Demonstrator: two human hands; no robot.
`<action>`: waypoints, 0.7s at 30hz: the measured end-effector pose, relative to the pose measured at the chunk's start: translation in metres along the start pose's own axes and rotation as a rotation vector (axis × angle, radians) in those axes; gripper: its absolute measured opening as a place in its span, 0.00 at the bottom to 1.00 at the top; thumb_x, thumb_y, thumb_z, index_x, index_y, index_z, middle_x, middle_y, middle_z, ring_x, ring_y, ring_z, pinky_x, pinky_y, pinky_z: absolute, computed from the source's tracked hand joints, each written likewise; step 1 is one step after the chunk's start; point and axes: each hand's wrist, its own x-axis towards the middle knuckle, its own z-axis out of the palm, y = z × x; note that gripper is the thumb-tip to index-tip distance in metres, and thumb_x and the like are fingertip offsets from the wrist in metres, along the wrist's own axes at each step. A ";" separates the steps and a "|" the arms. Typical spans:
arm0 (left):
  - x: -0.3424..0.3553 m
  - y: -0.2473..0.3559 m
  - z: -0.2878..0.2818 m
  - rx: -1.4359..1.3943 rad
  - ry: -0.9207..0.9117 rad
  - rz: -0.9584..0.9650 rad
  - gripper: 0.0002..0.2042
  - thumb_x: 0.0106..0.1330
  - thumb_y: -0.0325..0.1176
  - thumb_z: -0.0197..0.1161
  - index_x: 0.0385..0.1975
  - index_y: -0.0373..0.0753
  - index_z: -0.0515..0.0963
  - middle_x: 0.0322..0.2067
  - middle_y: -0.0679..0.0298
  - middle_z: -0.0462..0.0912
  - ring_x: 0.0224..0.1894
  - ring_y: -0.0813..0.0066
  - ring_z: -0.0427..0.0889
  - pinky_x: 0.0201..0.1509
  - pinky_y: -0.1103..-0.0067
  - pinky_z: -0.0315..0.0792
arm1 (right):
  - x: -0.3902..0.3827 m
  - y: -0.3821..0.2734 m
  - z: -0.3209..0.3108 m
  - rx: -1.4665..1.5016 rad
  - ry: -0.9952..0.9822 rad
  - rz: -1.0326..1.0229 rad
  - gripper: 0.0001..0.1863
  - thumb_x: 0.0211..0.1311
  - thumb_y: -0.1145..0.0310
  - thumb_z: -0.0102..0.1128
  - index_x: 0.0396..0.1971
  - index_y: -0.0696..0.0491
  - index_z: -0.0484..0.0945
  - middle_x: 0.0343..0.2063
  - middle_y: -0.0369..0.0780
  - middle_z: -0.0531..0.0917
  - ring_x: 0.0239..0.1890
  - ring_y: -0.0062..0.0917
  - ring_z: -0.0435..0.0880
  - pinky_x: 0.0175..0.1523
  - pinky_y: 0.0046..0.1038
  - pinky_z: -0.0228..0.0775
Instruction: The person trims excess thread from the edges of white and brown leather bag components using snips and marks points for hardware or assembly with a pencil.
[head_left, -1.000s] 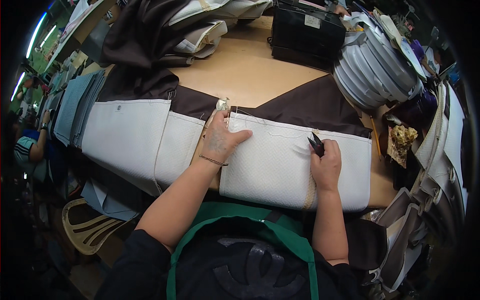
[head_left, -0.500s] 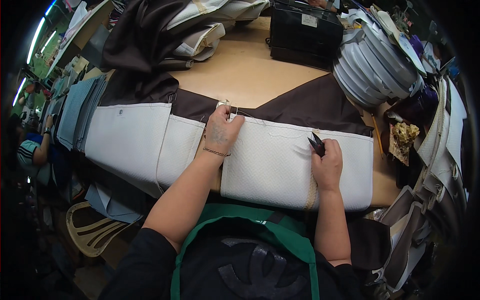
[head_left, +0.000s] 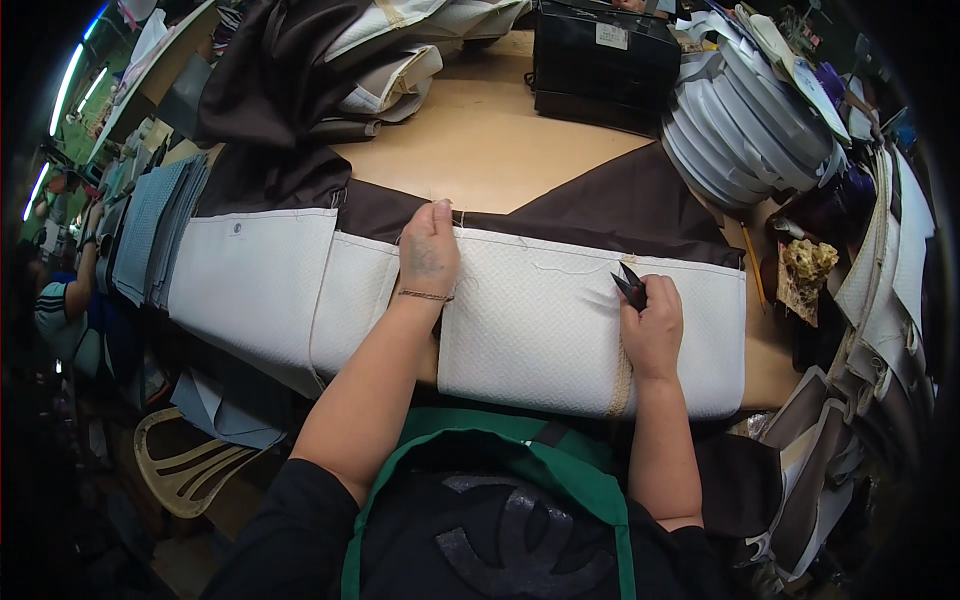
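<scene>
My left hand is closed at the left upper edge of a white textured panel, its thumb and whatever it grips hidden. Dark brown fabric lies along the panel's top, with loose threads at the seam. My right hand holds black thread snips, blades pointing up, over a beige strip running down the panel. Further left lies a second white piece, partly over another white piece.
The wooden table holds folded fabrics, a black case, white coiled bands, a pencil and a yellowish lump. Blue-grey sheets are stacked left, beside a co-worker's arm. A chair stands lower left.
My left hand has shifted up along the seam and turned, its spread thumb now out of sight and fingers together. My right hand with the snips has barely moved.
</scene>
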 end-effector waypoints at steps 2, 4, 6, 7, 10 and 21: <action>0.000 -0.002 -0.007 -0.194 -0.021 -0.147 0.16 0.69 0.39 0.46 0.22 0.36 0.70 0.16 0.66 0.71 0.18 0.79 0.69 0.23 0.81 0.64 | 0.000 0.001 0.000 0.002 -0.007 0.005 0.07 0.42 0.81 0.56 0.26 0.59 0.70 0.25 0.44 0.71 0.31 0.39 0.71 0.37 0.36 0.63; 0.000 0.002 -0.016 -0.454 -0.123 -0.450 0.15 0.70 0.40 0.45 0.24 0.39 0.69 0.17 0.70 0.71 0.17 0.84 0.67 0.20 0.85 0.63 | -0.001 0.002 0.000 0.005 -0.006 0.005 0.07 0.43 0.81 0.56 0.26 0.60 0.70 0.25 0.44 0.71 0.31 0.39 0.71 0.37 0.36 0.63; -0.003 0.006 -0.019 -0.478 -0.124 -0.459 0.13 0.70 0.40 0.45 0.25 0.41 0.67 0.17 0.70 0.70 0.16 0.88 0.65 0.19 0.89 0.61 | 0.000 0.001 0.000 0.010 -0.007 0.002 0.07 0.43 0.81 0.56 0.26 0.59 0.70 0.25 0.45 0.71 0.31 0.39 0.71 0.37 0.37 0.62; -0.004 0.007 -0.020 -0.490 -0.121 -0.458 0.13 0.70 0.40 0.45 0.25 0.41 0.67 0.17 0.70 0.70 0.16 0.87 0.65 0.18 0.89 0.61 | 0.000 0.002 -0.001 0.011 -0.009 0.002 0.07 0.43 0.81 0.56 0.26 0.59 0.70 0.25 0.45 0.71 0.31 0.39 0.71 0.37 0.37 0.62; -0.005 0.012 -0.021 -0.522 -0.098 -0.487 0.12 0.70 0.40 0.45 0.26 0.41 0.68 0.18 0.70 0.71 0.16 0.87 0.67 0.18 0.89 0.61 | -0.001 0.001 0.000 0.008 -0.001 -0.003 0.07 0.43 0.81 0.56 0.26 0.59 0.70 0.25 0.45 0.71 0.31 0.40 0.71 0.37 0.37 0.62; 0.021 0.031 -0.040 -0.375 -0.481 -0.745 0.27 0.57 0.62 0.53 0.25 0.38 0.70 0.14 0.69 0.72 0.14 0.84 0.68 0.17 0.89 0.61 | -0.001 0.000 -0.001 -0.006 0.000 0.007 0.07 0.43 0.80 0.57 0.25 0.59 0.70 0.26 0.44 0.72 0.31 0.39 0.71 0.37 0.37 0.63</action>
